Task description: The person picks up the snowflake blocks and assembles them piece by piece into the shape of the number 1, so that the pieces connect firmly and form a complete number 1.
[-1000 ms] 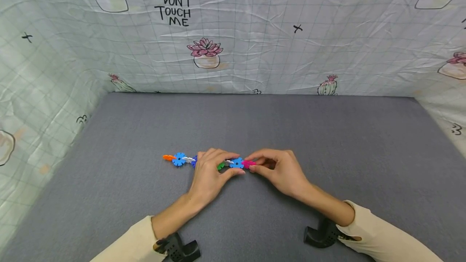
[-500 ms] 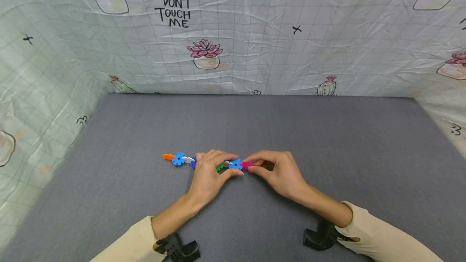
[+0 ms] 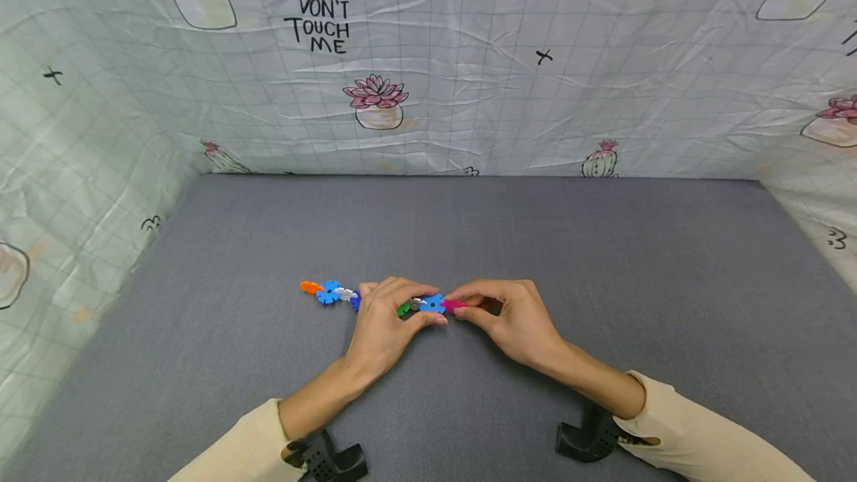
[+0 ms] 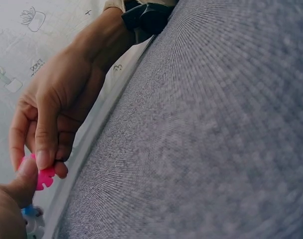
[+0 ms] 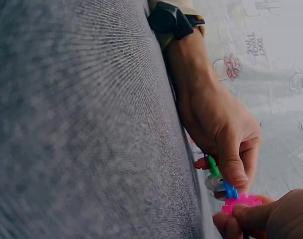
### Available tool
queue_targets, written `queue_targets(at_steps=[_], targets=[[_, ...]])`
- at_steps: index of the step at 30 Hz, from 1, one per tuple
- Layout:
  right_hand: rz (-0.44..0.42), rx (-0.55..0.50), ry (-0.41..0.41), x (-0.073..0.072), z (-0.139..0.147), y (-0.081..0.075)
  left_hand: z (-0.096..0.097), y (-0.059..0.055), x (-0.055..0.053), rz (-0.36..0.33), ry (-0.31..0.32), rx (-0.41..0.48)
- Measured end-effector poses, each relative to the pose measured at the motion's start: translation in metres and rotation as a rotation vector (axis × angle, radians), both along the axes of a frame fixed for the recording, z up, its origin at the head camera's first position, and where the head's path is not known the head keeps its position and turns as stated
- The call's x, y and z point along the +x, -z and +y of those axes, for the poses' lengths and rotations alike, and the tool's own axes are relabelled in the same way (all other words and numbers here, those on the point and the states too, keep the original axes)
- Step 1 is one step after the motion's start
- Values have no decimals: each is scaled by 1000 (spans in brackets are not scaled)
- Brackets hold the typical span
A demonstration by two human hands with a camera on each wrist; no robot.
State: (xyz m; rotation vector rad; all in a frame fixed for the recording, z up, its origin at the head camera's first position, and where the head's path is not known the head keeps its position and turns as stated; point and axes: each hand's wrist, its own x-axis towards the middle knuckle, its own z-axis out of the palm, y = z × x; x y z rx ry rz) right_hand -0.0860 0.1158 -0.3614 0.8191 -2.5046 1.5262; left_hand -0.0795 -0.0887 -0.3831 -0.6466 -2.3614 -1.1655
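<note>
A chain of notched plastic interlocking discs stretches across the middle of the grey table. Its left end is an orange disc (image 3: 310, 287), followed by a light blue disc (image 3: 328, 291) and a white one (image 3: 345, 294). My left hand (image 3: 380, 322) arches over the chain and covers its middle; thumb and fingers hold the blue disc (image 3: 432, 304) near the right end. My right hand (image 3: 518, 318) pinches a pink disc (image 3: 452, 306) against that blue one. In the right wrist view the pink disc stands edge to edge with the blue, beyond it green (image 5: 213, 165) and red (image 5: 201, 163) discs.
The grey cloth-covered table (image 3: 602, 244) runs back to a wrinkled printed curtain (image 3: 455, 95), which also hangs along both sides. Black wrist cameras sit under each cuff, the left one (image 3: 338, 458) and the right one (image 3: 589, 434) close to the tabletop.
The right hand and the pink disc have shifted slightly left, and the right end of the chain has dipped a little toward the person. Both hands keep their hold.
</note>
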Motion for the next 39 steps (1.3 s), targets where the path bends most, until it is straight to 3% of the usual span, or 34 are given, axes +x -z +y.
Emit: queue_targets(at_steps=[15,22,30,36,39], targets=[[0,-4,16,-2,0,1,3,-3,0,-34,-21,-6],[-24,11,55,-4,2,1,-3,-19,0,-80,-2,-88],[-86,2,48,-9,3,-2,-37,-61,-5,-115,7,-221],[-100,-10,60,-13,5,-5,-71,-71,-10,-149,-6,-329],[-98,-19,60,-10,3,-18,-86,-70,-11,-186,3,-402]])
